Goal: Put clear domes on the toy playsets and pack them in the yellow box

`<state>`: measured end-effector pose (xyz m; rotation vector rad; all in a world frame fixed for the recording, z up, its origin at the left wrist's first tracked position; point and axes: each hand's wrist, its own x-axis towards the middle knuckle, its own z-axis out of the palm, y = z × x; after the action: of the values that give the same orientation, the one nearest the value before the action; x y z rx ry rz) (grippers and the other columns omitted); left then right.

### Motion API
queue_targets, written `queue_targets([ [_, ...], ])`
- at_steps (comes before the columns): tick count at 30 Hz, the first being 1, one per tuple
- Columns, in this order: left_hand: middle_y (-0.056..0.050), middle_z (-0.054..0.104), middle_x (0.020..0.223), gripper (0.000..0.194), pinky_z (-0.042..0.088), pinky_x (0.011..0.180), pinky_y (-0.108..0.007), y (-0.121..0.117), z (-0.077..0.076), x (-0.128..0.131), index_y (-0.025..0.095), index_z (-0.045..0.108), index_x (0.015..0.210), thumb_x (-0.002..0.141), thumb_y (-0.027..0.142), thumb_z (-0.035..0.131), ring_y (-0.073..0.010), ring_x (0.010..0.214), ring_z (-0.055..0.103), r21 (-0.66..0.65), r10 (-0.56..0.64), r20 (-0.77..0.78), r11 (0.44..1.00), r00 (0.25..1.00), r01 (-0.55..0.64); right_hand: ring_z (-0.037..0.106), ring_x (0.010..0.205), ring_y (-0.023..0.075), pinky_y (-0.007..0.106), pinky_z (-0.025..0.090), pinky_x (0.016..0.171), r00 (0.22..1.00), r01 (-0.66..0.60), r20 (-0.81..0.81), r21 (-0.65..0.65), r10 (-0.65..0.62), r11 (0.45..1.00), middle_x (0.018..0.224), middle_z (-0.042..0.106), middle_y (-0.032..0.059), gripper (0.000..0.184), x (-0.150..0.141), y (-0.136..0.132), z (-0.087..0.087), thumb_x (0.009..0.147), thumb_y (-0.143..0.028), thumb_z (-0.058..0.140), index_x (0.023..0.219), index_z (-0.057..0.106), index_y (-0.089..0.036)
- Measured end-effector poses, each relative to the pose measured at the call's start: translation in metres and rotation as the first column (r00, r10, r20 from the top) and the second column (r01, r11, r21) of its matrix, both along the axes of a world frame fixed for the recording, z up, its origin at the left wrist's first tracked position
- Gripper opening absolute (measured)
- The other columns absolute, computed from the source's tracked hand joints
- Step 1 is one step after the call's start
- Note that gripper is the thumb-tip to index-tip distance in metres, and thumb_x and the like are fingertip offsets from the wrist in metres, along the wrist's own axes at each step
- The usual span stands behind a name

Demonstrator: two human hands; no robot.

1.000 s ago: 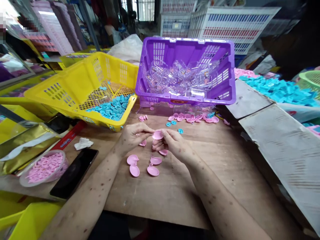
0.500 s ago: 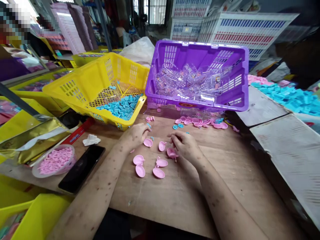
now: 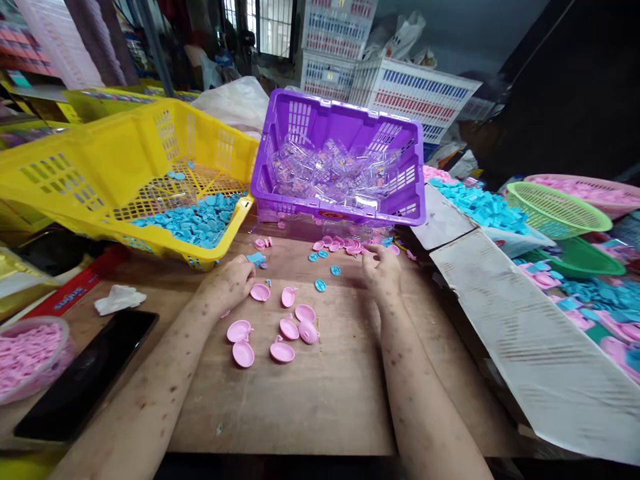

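Reaching forward, right hand rests palm down at the row of loose pink pieces under the purple crate, fingertips touching them; fingers curled, can't tell if anything is pinched. Left hand lies on the wooden table, loosely curled, fingertips just beside a pink shell; grip unclear. Seven more pink shells sit scattered between the forearms. Yellow basket with blue discs stands left. Black phone and a tub of pink bits lie far left.
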<state>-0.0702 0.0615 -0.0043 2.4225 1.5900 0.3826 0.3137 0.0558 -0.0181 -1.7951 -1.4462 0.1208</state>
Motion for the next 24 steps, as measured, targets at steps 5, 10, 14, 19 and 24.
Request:
queue_targets([
  [5, -0.005, 0.080, 0.093, 0.012, 0.050, 0.075, -0.033, -0.004, 0.007, 0.006, 0.024, 0.069, 0.101, 0.103, 0.020, 0.057, -0.0253, 0.084, 0.077, 0.061, -0.004, 0.098, 0.998, 0.995, -0.002, 0.045, 0.155, 0.0466, 0.075, 0.042, 0.120, 0.993, 0.031, 0.117, -0.142, -0.014, 0.989, 0.168, 0.058, 0.0134, 0.050, -0.014, 0.000, -0.026, 0.097, -0.031, 0.062, 0.145, 0.076, -0.032],
  [10, -0.004, 0.083, 0.096, 0.009, 0.055, 0.079, -0.032, 0.001, 0.001, 0.007, 0.024, 0.073, 0.104, 0.104, 0.027, 0.064, -0.0249, 0.087, 0.080, 0.208, -0.122, 0.280, 0.976, 0.952, 0.064, 0.062, 0.139, 0.0385, 0.060, 0.049, 0.116, 0.985, 0.009, 0.168, -0.190, 0.024, 0.982, 0.140, 0.077, 0.0127, 0.032, -0.010, 0.003, -0.029, 0.095, -0.030, 0.070, 0.125, 0.082, -0.027],
  [14, -0.007, 0.086, 0.104, 0.012, 0.062, 0.086, -0.033, 0.004, -0.005, 0.007, 0.024, 0.080, 0.103, 0.102, 0.025, 0.068, -0.0254, 0.096, 0.083, 0.300, -0.205, 0.366, 0.949, 0.908, 0.093, 0.073, 0.103, 0.0286, 0.042, 0.057, 0.096, 0.985, -0.023, 0.165, -0.183, 0.054, 0.983, 0.106, 0.081, 0.0085, 0.011, -0.002, 0.008, -0.027, 0.092, -0.032, 0.075, 0.097, 0.078, -0.023],
  [19, -0.005, 0.088, 0.120, 0.026, 0.067, 0.095, -0.034, -0.005, -0.001, 0.012, 0.026, 0.083, 0.120, 0.105, 0.030, 0.063, -0.0252, 0.107, 0.085, 0.299, -0.246, 0.468, 0.948, 0.849, 0.110, 0.069, 0.108, 0.0314, 0.042, 0.055, 0.094, 0.988, 0.014, 0.152, -0.132, 0.006, 0.991, 0.116, 0.077, 0.0138, 0.023, -0.002, 0.007, -0.029, 0.097, -0.039, 0.070, 0.109, 0.078, -0.021],
  [24, -0.003, 0.087, 0.104, 0.020, 0.067, 0.091, -0.030, -0.017, 0.011, 0.021, 0.023, 0.082, 0.109, 0.101, 0.035, 0.069, -0.0208, 0.095, 0.083, 0.197, -0.146, 0.646, 0.980, 0.749, 0.021, 0.063, 0.129, 0.0356, 0.051, 0.053, 0.108, 0.996, -0.013, 0.090, -0.119, 0.024, 0.993, 0.126, 0.078, 0.0142, 0.020, -0.003, 0.004, -0.027, 0.093, -0.030, 0.072, 0.109, 0.083, -0.023],
])
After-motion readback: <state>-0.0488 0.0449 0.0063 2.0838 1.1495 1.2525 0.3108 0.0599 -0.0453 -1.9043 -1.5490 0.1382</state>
